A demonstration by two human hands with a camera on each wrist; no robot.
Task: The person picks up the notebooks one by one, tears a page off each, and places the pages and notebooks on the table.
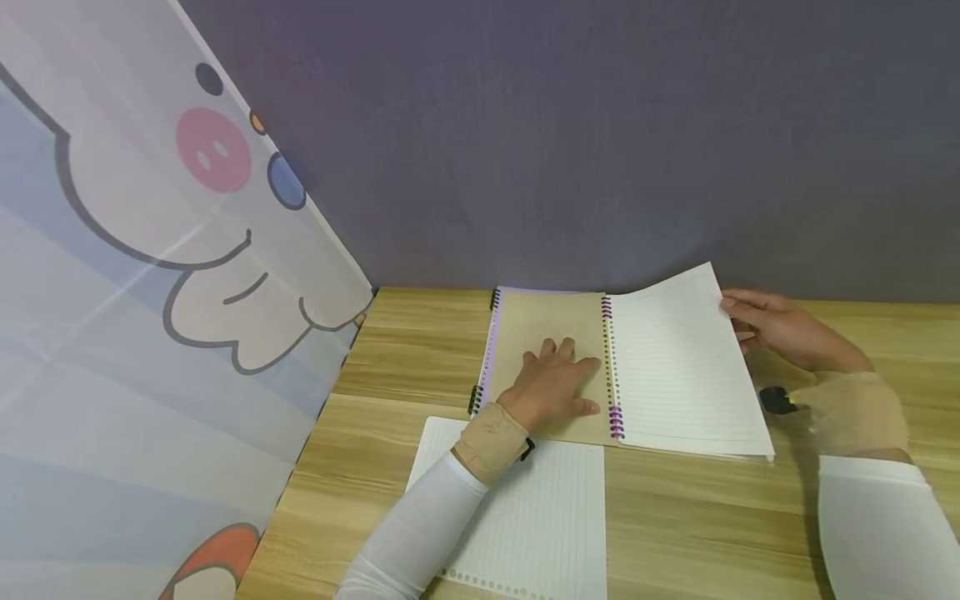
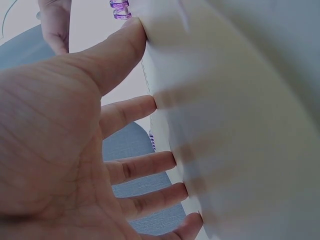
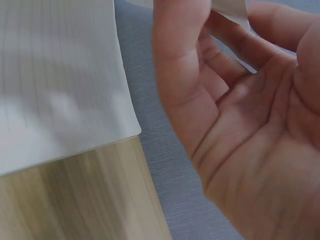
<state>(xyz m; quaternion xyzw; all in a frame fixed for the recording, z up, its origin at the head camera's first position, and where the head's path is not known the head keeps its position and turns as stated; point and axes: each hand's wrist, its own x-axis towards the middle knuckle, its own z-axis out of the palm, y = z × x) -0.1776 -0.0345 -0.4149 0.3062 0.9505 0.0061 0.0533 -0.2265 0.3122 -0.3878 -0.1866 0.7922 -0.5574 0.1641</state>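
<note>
A spiral notebook with purple rings lies open on the table, its lined white page on the right and a tan cover folded out to the left. My left hand presses its spread fingertips on the tan cover; the left wrist view shows the fingers fairly straight. At the far right edge, my right hand pinches the upper corner of a page, which is lifted and slightly curved. In the right wrist view, part of that paper shows between thumb and fingers.
Under the tan cover lies another notebook with a lilac edge and dark rings. A loose lined sheet with punched holes lies in front, below my left forearm. A grey panel stands behind the wooden table; a cartoon-printed sheet hangs left.
</note>
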